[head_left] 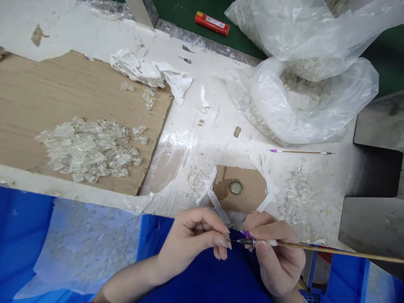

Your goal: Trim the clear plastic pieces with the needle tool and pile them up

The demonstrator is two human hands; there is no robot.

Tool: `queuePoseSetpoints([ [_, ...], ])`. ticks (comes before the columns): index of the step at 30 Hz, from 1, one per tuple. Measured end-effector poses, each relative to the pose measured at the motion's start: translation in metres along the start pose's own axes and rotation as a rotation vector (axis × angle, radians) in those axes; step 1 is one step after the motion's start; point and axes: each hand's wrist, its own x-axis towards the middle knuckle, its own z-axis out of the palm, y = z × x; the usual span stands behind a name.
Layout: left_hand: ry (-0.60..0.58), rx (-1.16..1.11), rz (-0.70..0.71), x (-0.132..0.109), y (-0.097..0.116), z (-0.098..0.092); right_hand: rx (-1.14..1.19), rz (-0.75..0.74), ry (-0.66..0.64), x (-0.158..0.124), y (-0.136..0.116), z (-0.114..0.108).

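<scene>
1. Grip of the right hand (277, 256) closed in a firm pinch on a slim wooden-handled pick (318, 249), thumb and fingers around the shaft near a purple band and a white collar, with the dark metal tip aimed left.
2. Left hand (189, 235) curled, thumb and fingertips (221, 240) pressed together just beside that metal tip; anything held between them too small to tell.
3. Both hands raised over a blue plastic bin (205, 277), just in front of the tabletop edge.
4. Closest on the worn white tabletop (208, 80): a cardboard scrap (249, 189) bearing a crimped metal bottle cap (236, 188), with white paper strips (214, 198) around it and small scatters of clear flakes (197, 179) on its left and (298, 195) on its right.
5. Farther off: a second pick (299, 152) lying flat, a cardboard sheet (63, 92) under a broad pile of clear flakes (90, 149), a crumpled white cloth (148, 71), and bulging clear plastic bags (303, 101) full of flakes.
6. Beyond the tabletop edge, on a green surface: a red lighter (212, 23).
</scene>
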Motion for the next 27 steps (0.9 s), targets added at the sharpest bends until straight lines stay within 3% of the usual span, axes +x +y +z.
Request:
queuePoseSetpoints([
  [6,0.018,0.033,0.005,-0.0019,0.0008,0.0017,-0.016,-0.029,-0.014,-0.0028,0.0013,-0.0008],
  [17,0.051,0.328,0.226,-0.0036,0.0079,0.0063,-0.222,-0.160,-0.090,0.0012,-0.0013,-0.0042],
  [27,0.048,0.262,0.186,-0.0057,0.0079,0.0077,-0.249,-0.191,-0.153,0.0041,-0.0038,-0.0030],
])
